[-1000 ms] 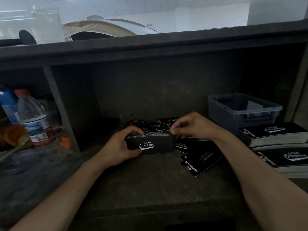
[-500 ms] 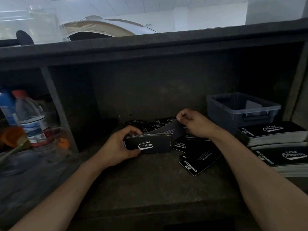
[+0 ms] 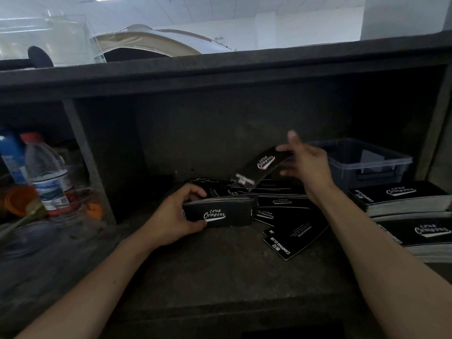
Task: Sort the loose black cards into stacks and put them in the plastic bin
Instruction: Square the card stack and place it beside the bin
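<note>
My left hand [image 3: 175,217] grips a thick stack of black cards [image 3: 220,212] printed "Club Camping", standing on its long edge on the dark shelf. My right hand [image 3: 304,165] is raised above the pile and pinches a single black card [image 3: 263,167] by its right end, the card tilted and blurred. Several loose black cards [image 3: 291,223] lie scattered flat behind and to the right of the held stack. The clear plastic bin [image 3: 367,165] stands at the back right, just beyond my right hand.
Two tall finished card stacks [image 3: 401,199] sit at the right edge in front of the bin. A shelf divider [image 3: 88,162] separates a left compartment holding a water bottle [image 3: 46,174], a blue container and orange items. A dark back wall closes the shelf.
My right hand has lifted a single card off the top of the stack and raised it up and to the right. My left hand keeps holding the stack in place.
</note>
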Available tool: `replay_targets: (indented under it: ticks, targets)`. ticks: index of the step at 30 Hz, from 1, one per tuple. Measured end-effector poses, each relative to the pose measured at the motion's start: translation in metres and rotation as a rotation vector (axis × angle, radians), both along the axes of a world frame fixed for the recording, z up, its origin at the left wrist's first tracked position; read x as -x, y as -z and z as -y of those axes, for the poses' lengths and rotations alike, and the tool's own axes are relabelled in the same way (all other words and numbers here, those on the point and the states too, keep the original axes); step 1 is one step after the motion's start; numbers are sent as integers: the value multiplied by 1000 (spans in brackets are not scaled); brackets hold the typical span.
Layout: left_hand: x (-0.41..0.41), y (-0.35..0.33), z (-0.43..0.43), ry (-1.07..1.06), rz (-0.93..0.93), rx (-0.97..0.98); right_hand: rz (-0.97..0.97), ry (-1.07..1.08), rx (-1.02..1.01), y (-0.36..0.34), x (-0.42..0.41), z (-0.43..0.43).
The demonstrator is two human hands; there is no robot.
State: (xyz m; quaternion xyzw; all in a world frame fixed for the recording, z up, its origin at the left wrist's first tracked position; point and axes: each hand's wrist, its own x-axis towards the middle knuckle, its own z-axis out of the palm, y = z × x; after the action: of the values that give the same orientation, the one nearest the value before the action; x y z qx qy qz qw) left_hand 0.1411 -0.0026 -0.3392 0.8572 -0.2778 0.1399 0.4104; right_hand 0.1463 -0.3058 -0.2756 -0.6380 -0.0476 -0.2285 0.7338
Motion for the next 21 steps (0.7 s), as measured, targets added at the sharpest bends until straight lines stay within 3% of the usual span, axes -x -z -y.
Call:
replay_targets:
  ticks: [2, 5, 10, 11, 13, 16, 18, 21]
  targets:
    - [-1, 2, -1, -9, -2, 3, -20, 83, 131, 10, -6, 1]
    - [-1, 2, -1, -43, 6, 4, -132, -73, 170, 23, -11, -10]
    - [0, 2, -1, -53, 13, -15, -186, -106, -385, 16, -12, -19]
    - [0, 2, -1, -52, 10, -14, -195, -70, -356, 16, -14, -18]
    - [-1, 2, -2, -56, 16, -20, -213, 9, -21, 19, -14, -17]
    - [-2, 3, 0, -78, 44, -21, -270, -235, 398, 26, -7, -23]
    - [0, 2, 1, -84, 53, -43, -300, -405, 513, 27, -4, -28]
    - [1, 1, 0, -15, 39, -58, -298, -470, 561, 22, 0, -30]
